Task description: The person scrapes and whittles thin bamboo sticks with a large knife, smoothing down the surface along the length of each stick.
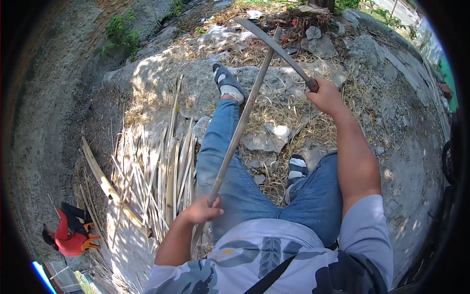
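Observation:
My right hand [327,98] is closed round the dark handle of a long machete [289,58], whose blade points up and left to a bent tip. My left hand [200,211] grips a long bamboo strip [236,137] near its lower part, over my left thigh. The strip rises at a slant between my legs, its far end beyond the blade. Blade and strip cross near that end; whether they touch I cannot tell.
Split bamboo strips [152,176] lie in a pile to my left, beside a thicker bamboo pole [105,183]. A person in red [71,240] sits on an orange stool [90,240] at lower left. Dry shavings [281,115] and a rock ledge [161,73] lie ahead.

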`<state>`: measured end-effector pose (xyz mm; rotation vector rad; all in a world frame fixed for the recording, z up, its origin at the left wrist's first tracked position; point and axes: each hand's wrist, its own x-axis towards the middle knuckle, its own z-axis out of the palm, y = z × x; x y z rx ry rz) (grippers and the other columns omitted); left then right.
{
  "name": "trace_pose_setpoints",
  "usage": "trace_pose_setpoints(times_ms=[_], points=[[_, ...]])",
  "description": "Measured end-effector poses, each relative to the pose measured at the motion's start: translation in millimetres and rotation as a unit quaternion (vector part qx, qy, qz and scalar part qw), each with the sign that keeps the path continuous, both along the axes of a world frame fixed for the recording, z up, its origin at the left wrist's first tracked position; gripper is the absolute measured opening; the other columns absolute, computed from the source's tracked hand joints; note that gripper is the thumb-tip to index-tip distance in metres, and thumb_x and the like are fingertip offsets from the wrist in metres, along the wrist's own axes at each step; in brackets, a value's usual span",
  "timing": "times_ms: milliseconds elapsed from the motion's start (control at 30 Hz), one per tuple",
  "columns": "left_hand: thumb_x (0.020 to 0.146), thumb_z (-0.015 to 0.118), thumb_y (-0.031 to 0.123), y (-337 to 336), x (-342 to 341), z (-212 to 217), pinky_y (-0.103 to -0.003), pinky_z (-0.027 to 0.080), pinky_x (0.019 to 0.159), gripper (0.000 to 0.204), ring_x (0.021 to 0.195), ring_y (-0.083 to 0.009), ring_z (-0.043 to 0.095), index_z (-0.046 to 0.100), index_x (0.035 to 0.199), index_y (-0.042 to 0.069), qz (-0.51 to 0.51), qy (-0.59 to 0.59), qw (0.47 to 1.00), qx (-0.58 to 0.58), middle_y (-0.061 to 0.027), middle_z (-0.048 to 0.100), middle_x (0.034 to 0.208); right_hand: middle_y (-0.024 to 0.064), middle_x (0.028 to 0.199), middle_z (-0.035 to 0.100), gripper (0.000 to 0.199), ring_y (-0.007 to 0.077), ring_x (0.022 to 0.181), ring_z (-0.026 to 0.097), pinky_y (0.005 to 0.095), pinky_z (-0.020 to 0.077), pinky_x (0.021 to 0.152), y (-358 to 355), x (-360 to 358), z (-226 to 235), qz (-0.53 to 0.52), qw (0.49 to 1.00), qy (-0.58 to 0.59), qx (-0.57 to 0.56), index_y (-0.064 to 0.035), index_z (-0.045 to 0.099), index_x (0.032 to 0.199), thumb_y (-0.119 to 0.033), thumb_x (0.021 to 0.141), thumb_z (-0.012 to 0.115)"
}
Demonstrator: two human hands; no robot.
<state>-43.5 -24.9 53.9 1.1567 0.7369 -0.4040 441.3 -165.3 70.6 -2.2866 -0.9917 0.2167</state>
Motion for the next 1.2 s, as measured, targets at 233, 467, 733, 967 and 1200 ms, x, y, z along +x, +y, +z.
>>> trace_pose_setpoints(times_ms=[233,467,733,967,1200], points=[[0.084,0.077,0.019,-1.8,10.1,-20.1,-0.034,0.041,0.060,0.034,0.067,-0.0113,0.046,0.045,0.078,0.010,-0.014,0.036,0.962,0.270,-0.0005,0.050,0.070,0.0182,0.088,0.070,0.028,0.0373,0.083,0.068,0.0472,0.0525,0.074,3.0,-27.0,10.0,0.052,0.998,0.031,-0.035,-0.0050,0.067,0.093,-0.025,0.074,0.072],[0.086,0.077,0.018,-14.0,24.5,-37.1,-0.032,0.041,0.057,0.033,0.063,-0.0122,0.044,0.047,0.076,0.008,0.053,0.027,0.944,0.323,0.0005,0.048,0.066,0.0142,0.076,0.068,0.022,0.0370,0.078,0.069,0.0478,0.0549,0.070,24.0,-76.7,9.9,0.267,0.949,-0.103,-0.131,-0.0110,0.067,0.089,-0.024,0.073,0.073],[0.085,0.077,0.022,-20.7,27.8,-36.7,-0.035,0.044,0.060,0.032,0.064,-0.0162,0.048,0.049,0.079,0.005,0.004,0.011,0.923,0.385,-0.0055,0.053,0.068,0.0160,0.087,0.071,0.024,0.0368,0.089,0.069,0.0474,0.0550,0.077,15.7,-23.9,0.3,0.078,0.991,0.020,-0.104,-0.0115,0.068,0.095,-0.024,0.075,0.070],[0.087,0.076,0.016,-18.5,33.4,-36.5,-0.027,0.038,0.054,0.032,0.062,-0.0063,0.044,0.045,0.081,0.010,-0.035,0.021,0.918,0.396,0.0041,0.048,0.067,0.0142,0.088,0.071,0.023,0.0355,0.087,0.070,0.0481,0.0554,0.078,18.9,-59.0,8.0,0.196,0.964,-0.046,-0.173,-0.0111,0.068,0.094,-0.022,0.074,0.070],[0.086,0.074,0.026,-24.4,33.9,-28.4,-0.041,0.049,0.067,0.031,0.069,-0.0301,0.061,0.058,0.089,0.000,-0.080,0.057,0.898,0.428,-0.0148,0.063,0.074,0.0124,0.090,0.072,0.023,0.0343,0.089,0.070,0.0468,0.0555,0.078,20.1,-64.4,12.3,0.283,0.933,-0.052,-0.218,-0.0130,0.070,0.095,-0.019,0.073,0.069]])
